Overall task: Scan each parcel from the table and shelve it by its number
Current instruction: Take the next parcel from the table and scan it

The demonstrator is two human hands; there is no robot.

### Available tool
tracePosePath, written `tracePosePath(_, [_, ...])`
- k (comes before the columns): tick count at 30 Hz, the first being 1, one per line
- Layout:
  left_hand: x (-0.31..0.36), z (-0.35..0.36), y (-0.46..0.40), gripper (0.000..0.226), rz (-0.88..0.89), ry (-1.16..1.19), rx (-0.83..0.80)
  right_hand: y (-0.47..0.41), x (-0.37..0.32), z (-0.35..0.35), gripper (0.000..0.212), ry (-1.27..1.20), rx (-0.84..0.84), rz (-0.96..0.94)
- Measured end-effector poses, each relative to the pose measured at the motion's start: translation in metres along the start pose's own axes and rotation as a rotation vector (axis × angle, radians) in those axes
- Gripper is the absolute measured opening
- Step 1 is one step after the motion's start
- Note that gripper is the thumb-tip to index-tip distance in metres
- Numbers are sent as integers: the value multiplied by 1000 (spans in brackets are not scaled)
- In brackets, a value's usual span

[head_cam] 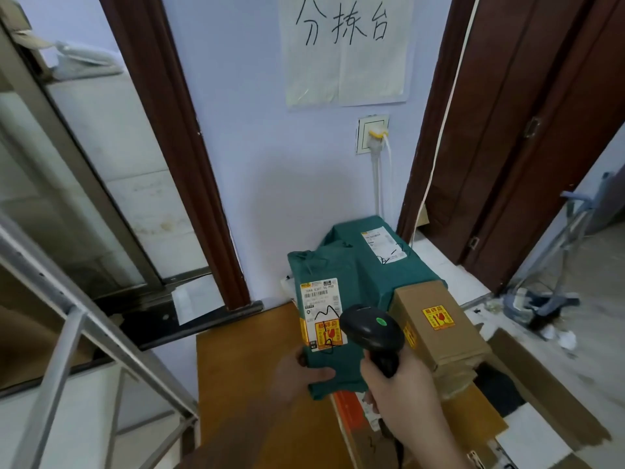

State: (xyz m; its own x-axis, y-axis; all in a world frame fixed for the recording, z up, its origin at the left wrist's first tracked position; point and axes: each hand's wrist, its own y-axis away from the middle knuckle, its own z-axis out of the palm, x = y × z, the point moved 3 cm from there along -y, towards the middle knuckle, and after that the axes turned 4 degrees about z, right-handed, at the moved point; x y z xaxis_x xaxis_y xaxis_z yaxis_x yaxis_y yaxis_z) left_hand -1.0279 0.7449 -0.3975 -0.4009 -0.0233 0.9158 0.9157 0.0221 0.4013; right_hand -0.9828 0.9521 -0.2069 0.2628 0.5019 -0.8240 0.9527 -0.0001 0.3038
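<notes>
A green wrapped parcel (pixel 333 360) with a white shipping label and a yellow fragile sticker is tilted up over the brown table (pixel 243 384). My left hand (pixel 297 374) grips its lower left corner. My right hand (pixel 395 390) holds a black barcode scanner (pixel 372 330) by its handle, its head just right of the label. A larger green parcel (pixel 382 262) lies behind against the wall. A brown cardboard box (pixel 439 319) with fragile stickers sits at the right. An orange-edged parcel (pixel 350 414) lies under my right wrist.
A grey metal shelf frame (pixel 67 319) stands at the left. A handwritten paper sign (pixel 345 49) hangs on the wall above a socket with cables (pixel 375 137). Dark wooden door frames flank the wall. Flattened cardboard (pixel 548 394) and litter lie on the floor at right.
</notes>
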Motion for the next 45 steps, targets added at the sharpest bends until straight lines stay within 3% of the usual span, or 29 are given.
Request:
tracePosePath(3, [5,2,14,62,27,-28,20,3,-4,6,10,8,5,-3])
tracePosePath(6, [8,4,25,54,58,-73,35,5,-8,11,9,10,-9,-45])
tracePosePath(23, [0,8,56,52,91,-141,-7,34,-13,25,10,27,-3,-123])
tracePosePath(30, [-5,-12,71,58,123,50,-17,56,-20,39,12,-5,-18,-93])
tracePosePath(34, [-6,-25,86,44,122,155,-11,69,-24,46,8,22,-35,-86])
tracePosePath(38, [-7,-39,102,33,117,257,73,78,-25,51,9,58,-47,-94])
tracePosePath(43, [-22,-54,133,62,100,285,287,87,-18,54,11,114,-95,-120])
tracePosePath(45, [-34,-59,151,56,108,342,394,90,-12,55,12,133,-181,-139])
